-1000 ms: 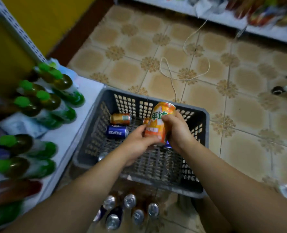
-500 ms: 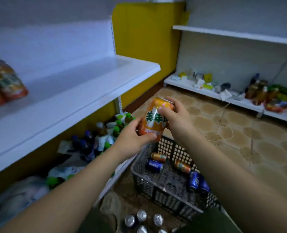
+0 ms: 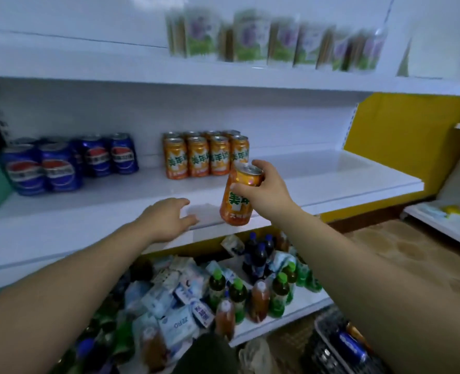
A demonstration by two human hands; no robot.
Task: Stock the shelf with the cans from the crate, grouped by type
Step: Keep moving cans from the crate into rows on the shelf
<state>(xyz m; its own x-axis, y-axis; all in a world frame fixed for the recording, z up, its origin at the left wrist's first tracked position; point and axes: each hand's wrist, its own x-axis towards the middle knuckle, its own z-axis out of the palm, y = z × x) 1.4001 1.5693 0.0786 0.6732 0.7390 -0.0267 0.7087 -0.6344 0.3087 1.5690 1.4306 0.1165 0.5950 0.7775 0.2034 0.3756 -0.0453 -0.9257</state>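
Observation:
My right hand [image 3: 266, 188] grips an orange can [image 3: 238, 203] near its top, holding it upright just above the front edge of the white middle shelf [image 3: 331, 174]. Behind it stand several orange cans [image 3: 199, 156] in a block, and to the left a group of blue Pepsi cans [image 3: 61, 163]. My left hand [image 3: 166, 218] rests open on the shelf's front edge, holding nothing. The dark crate [image 3: 328, 344] shows at the bottom right with a blue can [image 3: 351, 349] lying in it.
Blurred cartons [image 3: 272, 39] line the top shelf. The bottom shelf [image 3: 290, 325] is crowded with green-capped bottles [image 3: 234, 295], dark bottles and white packets [image 3: 175, 322]. A yellow wall panel [image 3: 398, 122] and another white shelf unit [image 3: 444, 228] stand to the right. Tiled floor lies beyond.
The view swung from the crate up to the middle shelf. My left hand let go of the orange can and now rests on the shelf edge; my right hand carried the can toward the orange group.

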